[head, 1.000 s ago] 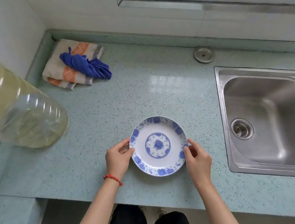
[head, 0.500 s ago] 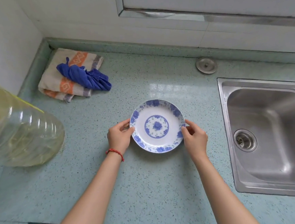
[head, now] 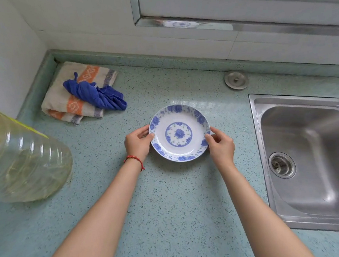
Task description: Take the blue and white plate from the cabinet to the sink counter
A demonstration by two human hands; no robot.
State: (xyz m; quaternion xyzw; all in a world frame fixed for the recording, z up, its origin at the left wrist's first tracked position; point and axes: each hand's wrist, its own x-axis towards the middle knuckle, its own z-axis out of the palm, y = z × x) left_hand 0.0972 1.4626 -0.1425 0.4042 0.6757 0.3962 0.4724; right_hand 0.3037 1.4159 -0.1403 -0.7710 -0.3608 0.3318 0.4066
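Round glazed plate (head: 179, 132) on speckled counter (head: 170, 199)

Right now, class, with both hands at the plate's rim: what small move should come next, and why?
Probably let go: open both hands and draw them back. The blue and white plate looks level on the speckled counter, left of the sink, with the left hand and right hand pinching opposite edges. Whether it fully rests there is hard to tell.

Round white plate (head: 179, 132) with blue floral rim and central blue medallion. It lies flat, face up, on the speckled green desk (head: 171, 209), midway between its front and back edges.
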